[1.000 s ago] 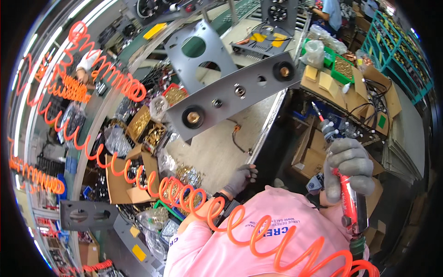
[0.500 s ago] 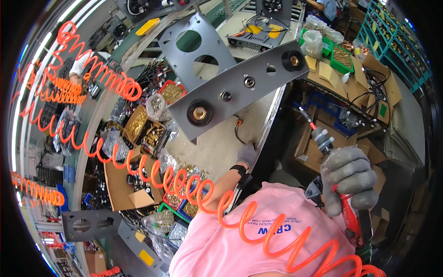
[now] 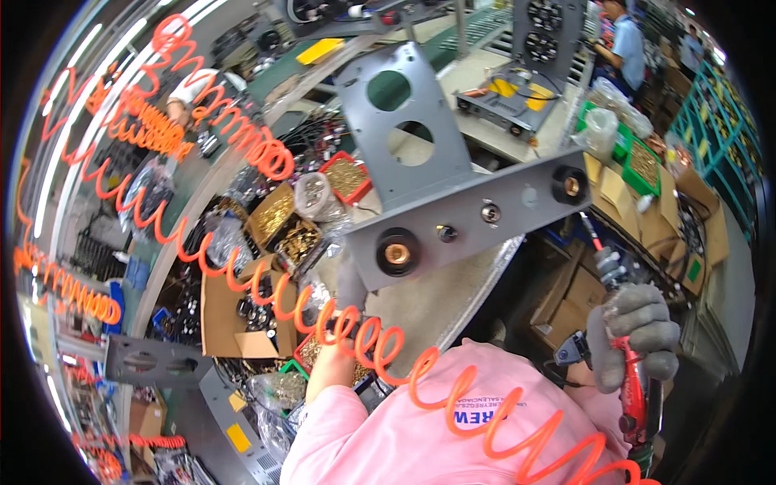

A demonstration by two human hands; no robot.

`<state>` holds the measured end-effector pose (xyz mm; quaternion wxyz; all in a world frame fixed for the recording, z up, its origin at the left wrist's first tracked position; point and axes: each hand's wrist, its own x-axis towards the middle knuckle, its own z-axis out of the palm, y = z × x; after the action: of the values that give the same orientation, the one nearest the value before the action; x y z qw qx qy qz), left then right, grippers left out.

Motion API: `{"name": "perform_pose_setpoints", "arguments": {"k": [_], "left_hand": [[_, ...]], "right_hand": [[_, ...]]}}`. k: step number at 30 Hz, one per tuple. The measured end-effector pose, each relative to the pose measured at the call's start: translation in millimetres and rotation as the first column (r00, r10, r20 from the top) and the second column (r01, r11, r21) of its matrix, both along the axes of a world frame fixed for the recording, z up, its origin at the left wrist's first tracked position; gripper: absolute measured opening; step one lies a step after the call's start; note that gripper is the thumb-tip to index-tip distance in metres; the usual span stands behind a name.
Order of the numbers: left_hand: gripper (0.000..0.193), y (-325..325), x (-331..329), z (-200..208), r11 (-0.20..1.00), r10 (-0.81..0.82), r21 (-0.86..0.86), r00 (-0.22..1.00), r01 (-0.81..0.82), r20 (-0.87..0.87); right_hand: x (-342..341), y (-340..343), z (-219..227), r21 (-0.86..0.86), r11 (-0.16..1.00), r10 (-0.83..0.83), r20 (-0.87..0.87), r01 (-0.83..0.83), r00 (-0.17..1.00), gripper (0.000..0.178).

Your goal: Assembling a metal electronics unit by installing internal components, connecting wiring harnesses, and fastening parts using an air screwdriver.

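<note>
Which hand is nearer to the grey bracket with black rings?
Left. The left hand, blurred, is by the left end of the bracket; touching or not, I can't tell. The right hand is farther, below its right end, holding a red screwdriver.

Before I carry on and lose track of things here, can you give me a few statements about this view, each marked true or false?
1. The right grip is closed around a red driver. True.
2. The right grip is ungloved. False: it wears a grey glove.
3. The long grey bar has a black-ringed fitting near each end. True.
4. The grey plate behind the bar has only one large round hole. False: two show.
5. A cardboard box stands to the left of the left forearm. True.
6. The wearer's shirt is green. False: it is pink.
</note>
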<state>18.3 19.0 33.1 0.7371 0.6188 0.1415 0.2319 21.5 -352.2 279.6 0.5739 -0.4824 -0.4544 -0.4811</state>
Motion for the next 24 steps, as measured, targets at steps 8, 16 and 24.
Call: {"name": "perform_pose_setpoints", "arguments": {"k": [8,16,24], "left_hand": [[0.027,24,15,195,0.983,-0.022,-0.178,0.987,0.051,0.157],[0.034,2,46,233,0.941,-0.256,-0.168,0.943,0.294,0.215],[0.038,-27,91,245,0.81,-0.558,-0.1,0.812,0.578,0.17]], "right_hand": [[23,31,0,0.023,0.981,0.19,0.126,-0.194,0.974,0.025],[38,33,4,-0.1,0.97,0.239,0.261,-0.221,0.935,0.047],[37,27,5,-0.072,0.981,0.195,0.278,-0.182,0.94,0.042]]}}
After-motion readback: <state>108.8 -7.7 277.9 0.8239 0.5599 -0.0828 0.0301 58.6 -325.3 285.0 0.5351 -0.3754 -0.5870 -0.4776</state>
